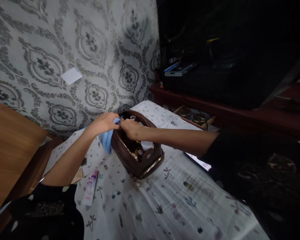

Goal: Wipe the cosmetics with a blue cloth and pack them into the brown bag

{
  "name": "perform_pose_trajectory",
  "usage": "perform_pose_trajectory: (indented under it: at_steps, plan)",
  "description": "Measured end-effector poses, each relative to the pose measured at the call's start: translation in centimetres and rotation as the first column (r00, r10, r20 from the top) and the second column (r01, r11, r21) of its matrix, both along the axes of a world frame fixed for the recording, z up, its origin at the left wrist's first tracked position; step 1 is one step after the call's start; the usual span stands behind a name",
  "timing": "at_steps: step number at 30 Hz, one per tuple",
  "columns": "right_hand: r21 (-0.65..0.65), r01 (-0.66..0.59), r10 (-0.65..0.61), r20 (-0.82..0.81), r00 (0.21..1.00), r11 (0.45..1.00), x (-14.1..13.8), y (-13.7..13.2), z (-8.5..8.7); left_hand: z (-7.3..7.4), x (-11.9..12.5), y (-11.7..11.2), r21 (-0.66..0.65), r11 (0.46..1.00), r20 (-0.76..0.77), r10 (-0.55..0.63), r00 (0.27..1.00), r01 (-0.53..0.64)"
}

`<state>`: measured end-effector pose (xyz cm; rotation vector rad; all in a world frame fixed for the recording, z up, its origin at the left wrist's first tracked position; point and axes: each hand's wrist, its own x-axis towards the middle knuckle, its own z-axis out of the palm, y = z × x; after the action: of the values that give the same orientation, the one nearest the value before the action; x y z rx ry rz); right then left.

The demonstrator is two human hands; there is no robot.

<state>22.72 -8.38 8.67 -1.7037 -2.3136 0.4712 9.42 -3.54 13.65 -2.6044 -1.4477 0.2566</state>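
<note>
**A:** What is the biggest thing around the hands?

**B:** The patterned wall (pixel 65 50), beyond both grips, with a white slip (pixel 71 75) stuck on it above and left of them. Next comes the surface (pixel 180 200), under a printed cloth cover, spreading below and nearer than the grips. A wooden cabinet (pixel 12 140) stands well off to the left of the left grip.

**A:** And what do the hands meet over?

**B:** A brown bag (pixel 140 163), zip open, sitting on the surface directly under the right hand (pixel 130 128) and just right of the left hand (pixel 103 122).

**A:** How is each grip?

**B:** The left grip is clamped on a blue cloth (pixel 107 140), which hangs down from it against the bag's left end. The right grip is curled together at the bag's mouth, touching the cloth's top corner. I cannot tell whether it pinches the cloth or the rim.

**A:** So the hands touch?

**B:** Nearly knuckle to knuckle — the cloth shows between them.

**A:** Anything smaller?

**B:** A pink tube (pixel 90 188) lies flat on the surface, below the left grip and nearer the person. A white-capped bottle (pixel 147 145) stands inside the bag, just below the right wrist — the other bottles beside it are too dim to tell.
</note>
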Motion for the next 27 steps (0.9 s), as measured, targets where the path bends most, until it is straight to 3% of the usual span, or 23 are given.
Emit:
perform_pose_trajectory:
  at_steps: [6,17,22,27]
  plan:
    - [0.038,0.005,-0.004,-0.013,1.000,0.999,-0.2,0.4,-0.3,0.2,-0.4,-0.3,0.004,1.000,0.036,-0.002,0.999,0.002]
    - [-0.042,0.002,-0.004,-0.030,1.000,0.999,0.2,0.2,-0.1,0.0,-1.2,0.1,-0.011,0.999,0.200,-0.031,0.979,0.034]
    - [-0.061,0.021,-0.023,-0.040,0.999,0.998,0.2,-0.1,0.6,0.6,-1.8,-0.5,0.018,0.999,0.315,-0.030,0.948,0.026]
    - [-0.094,0.043,-0.046,-0.030,0.998,0.995,0.4,-0.4,2.0,1.3,-2.3,-1.8,0.044,0.999,0.488,-0.046,0.872,0.028]
